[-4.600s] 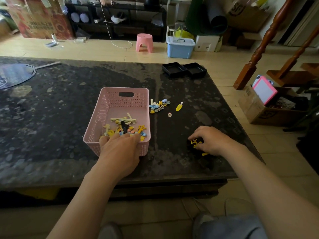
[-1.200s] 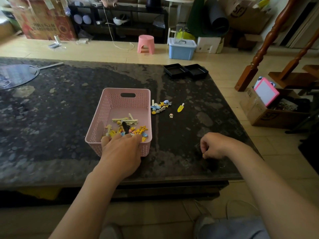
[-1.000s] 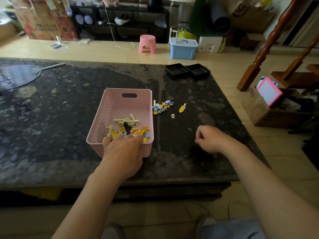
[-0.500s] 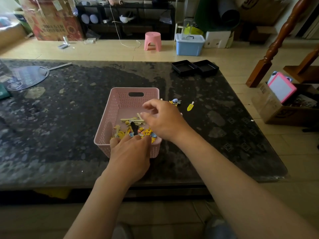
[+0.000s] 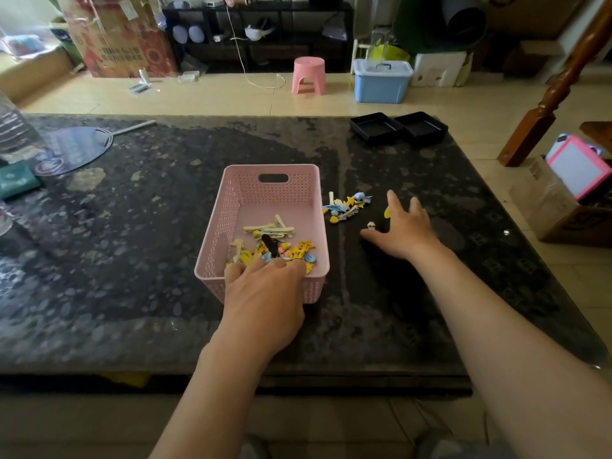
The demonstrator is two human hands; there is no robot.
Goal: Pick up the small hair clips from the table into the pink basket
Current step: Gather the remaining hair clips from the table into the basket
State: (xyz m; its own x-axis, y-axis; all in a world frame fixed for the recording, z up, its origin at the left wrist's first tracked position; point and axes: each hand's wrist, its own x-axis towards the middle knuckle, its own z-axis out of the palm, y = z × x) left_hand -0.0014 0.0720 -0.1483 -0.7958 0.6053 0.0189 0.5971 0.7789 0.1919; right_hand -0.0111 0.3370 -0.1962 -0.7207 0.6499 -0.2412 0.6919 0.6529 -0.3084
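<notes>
Left hand (image 5: 265, 293) grips near rim of pink basket (image 5: 231, 207), fingers curled over it; many hair clips (image 5: 281, 240) lie inside. Right hand (image 5: 402, 231) over the surface (image 5: 132, 226) right of basket, fingers spread, empty. Loose clip cluster (image 5: 346, 207) just beside basket's right wall; tiny clip (image 5: 371, 225) near thumb.

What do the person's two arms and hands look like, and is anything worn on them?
Both forearms are bare up to the frame edge: no sleeves, watch, bracelet or gloves show. The left hand and the right hand carry no visible rings. Fingers are plain, with short nails where these show. No marks or tattoos can be seen on either arm.
</notes>
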